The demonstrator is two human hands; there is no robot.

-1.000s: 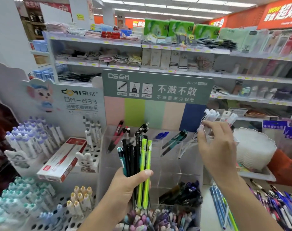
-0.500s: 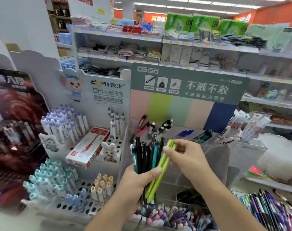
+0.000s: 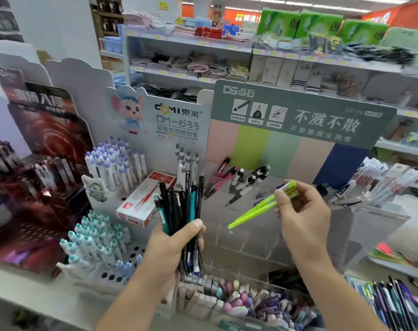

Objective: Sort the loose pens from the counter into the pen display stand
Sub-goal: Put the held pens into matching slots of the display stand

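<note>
My left hand (image 3: 173, 244) grips a bundle of black and teal pens (image 3: 181, 211), held upright in front of the clear acrylic pen display stand (image 3: 258, 237). To the right, my right hand (image 3: 301, 211) pinches two lime-green pens (image 3: 263, 207) by their caps, tips slanting down-left over the stand's empty middle compartments. The stand's back row holds red pens (image 3: 221, 172) and black-and-white pens (image 3: 249, 181). Its grey-green header card (image 3: 298, 115) rises behind.
A white holed stand (image 3: 122, 263) with purple-capped and teal-capped pens sits at left, a red-and-white pen box (image 3: 143, 199) lying on it. Loose pens (image 3: 394, 304) lie on the counter at lower right. A bin of pastel items (image 3: 239, 299) stands in front. Store shelves fill the background.
My right hand left the stand's right side, took the two green pens out of the left hand's bundle, and carried them off to the right. The view shifted left.
</note>
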